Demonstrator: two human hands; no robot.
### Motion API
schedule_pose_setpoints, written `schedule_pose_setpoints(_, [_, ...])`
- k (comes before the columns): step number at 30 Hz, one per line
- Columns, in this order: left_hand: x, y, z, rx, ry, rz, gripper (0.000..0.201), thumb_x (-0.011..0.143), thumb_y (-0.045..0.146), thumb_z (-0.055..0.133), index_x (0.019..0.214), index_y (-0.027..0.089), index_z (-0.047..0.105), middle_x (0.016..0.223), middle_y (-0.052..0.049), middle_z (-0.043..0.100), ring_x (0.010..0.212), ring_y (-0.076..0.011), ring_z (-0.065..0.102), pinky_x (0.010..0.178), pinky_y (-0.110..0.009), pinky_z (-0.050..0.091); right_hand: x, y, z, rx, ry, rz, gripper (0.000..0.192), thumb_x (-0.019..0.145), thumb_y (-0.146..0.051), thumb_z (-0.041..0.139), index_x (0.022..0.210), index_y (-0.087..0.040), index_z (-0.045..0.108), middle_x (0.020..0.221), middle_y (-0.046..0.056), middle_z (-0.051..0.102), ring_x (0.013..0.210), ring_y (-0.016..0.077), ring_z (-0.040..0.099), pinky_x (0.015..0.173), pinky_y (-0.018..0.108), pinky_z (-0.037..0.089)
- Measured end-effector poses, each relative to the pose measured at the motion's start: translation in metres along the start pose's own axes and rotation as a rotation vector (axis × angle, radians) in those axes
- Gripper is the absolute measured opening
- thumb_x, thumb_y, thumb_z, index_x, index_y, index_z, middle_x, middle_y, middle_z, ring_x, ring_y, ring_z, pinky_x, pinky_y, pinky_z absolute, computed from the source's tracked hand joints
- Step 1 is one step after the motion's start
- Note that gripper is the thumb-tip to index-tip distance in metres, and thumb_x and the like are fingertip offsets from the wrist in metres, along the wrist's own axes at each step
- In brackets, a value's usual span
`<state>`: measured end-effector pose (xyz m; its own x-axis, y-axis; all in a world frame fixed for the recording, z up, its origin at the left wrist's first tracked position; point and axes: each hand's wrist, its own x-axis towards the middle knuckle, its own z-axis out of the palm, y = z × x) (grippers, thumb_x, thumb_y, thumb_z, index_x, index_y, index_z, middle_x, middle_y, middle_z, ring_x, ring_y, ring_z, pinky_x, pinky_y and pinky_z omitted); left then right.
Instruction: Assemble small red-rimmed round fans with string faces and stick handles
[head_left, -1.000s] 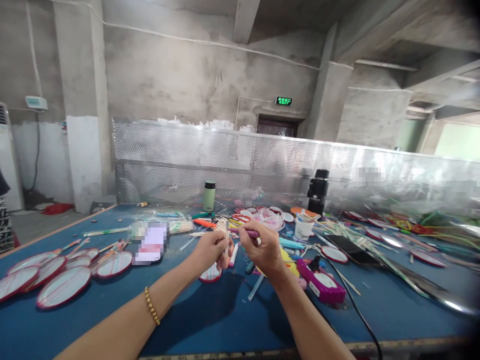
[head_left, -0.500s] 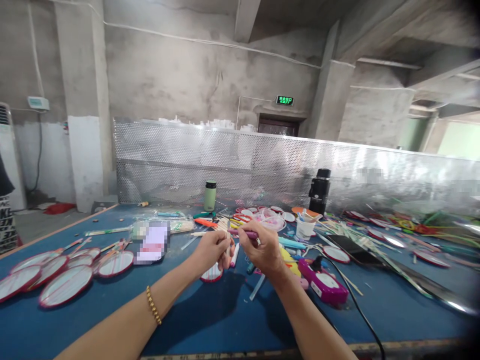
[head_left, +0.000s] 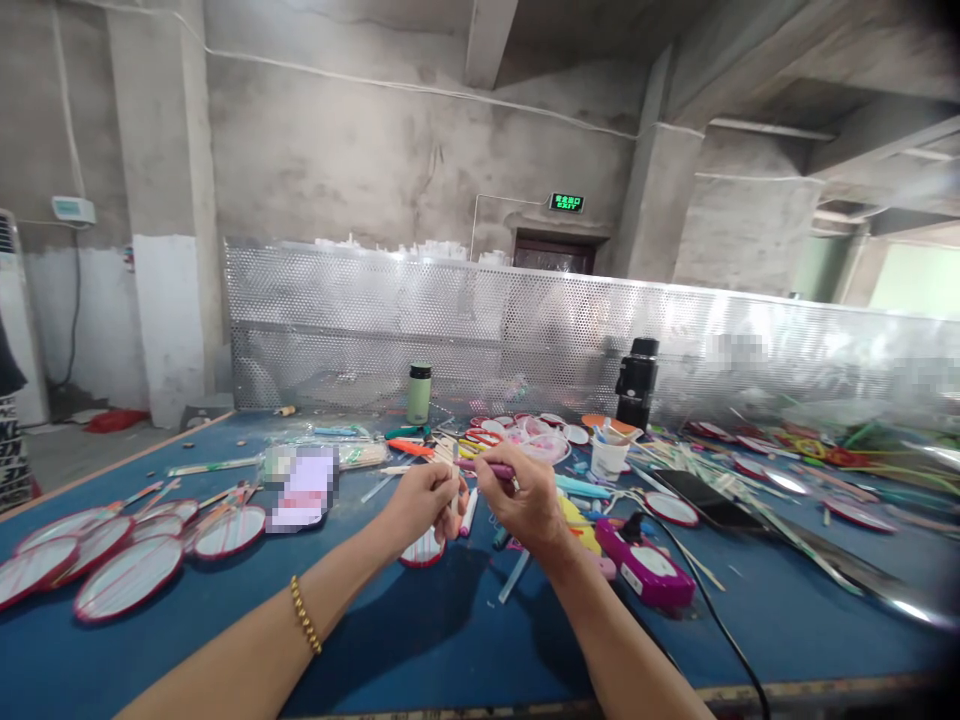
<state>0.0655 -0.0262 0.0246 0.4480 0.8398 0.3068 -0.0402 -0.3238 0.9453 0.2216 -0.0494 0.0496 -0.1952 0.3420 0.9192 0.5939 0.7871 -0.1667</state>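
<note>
Both hands meet above the middle of the blue table (head_left: 420,640). The left hand (head_left: 421,500) is curled shut around the handle of a small round fan (head_left: 421,548) — its red-rimmed white disc hangs below the fist, at about 6 o'clock from the knuckles, close over the tabletop, while the thin pale stick pokes up out of the fist toward 12 o'clock. The right hand (head_left: 527,500) sits just at 3 o'clock of the left, fingers pinched closed on a purple marker (head_left: 491,467); the marker lies nearly level, its tip pointing toward 9 o'clock and reaching the fan's stick between the two hands.

At 9 o'clock, well apart from the hands, a row of finished fans (head_left: 127,565) lies flat. At 4 o'clock of the right hand rests a magenta device (head_left: 645,568) with a black cord trailing to the table's near edge. A green flask (head_left: 419,392) stands at 12 o'clock; a black bottle (head_left: 636,383) stands at 1 o'clock beside a white cup (head_left: 607,457).

Above the far doorway a green exit sign (head_left: 567,203) glows — its lower line seems to read "EXIT"; the characters above are too small to read.
</note>
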Motion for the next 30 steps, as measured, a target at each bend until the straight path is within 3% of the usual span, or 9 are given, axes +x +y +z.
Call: schedule_pose_setpoints(30, [0.0014,-0.0035,-0.0003,-0.028,-0.003,-0.004,0.018,0.081,0.033,0.05,0.076,0.016,0.051,0.046,-0.001,0.06,0.034,-0.0115,0.054,0.032,-0.017,0.037,0.0002,0.0026,-0.0016,-0.006,-0.006,0.014,0.013,0.084,-0.018,0.054,0.073,-0.017,0.06,0.062,-0.001,0.055,0.055,0.0102,0.049,0.052,0.022,0.038])
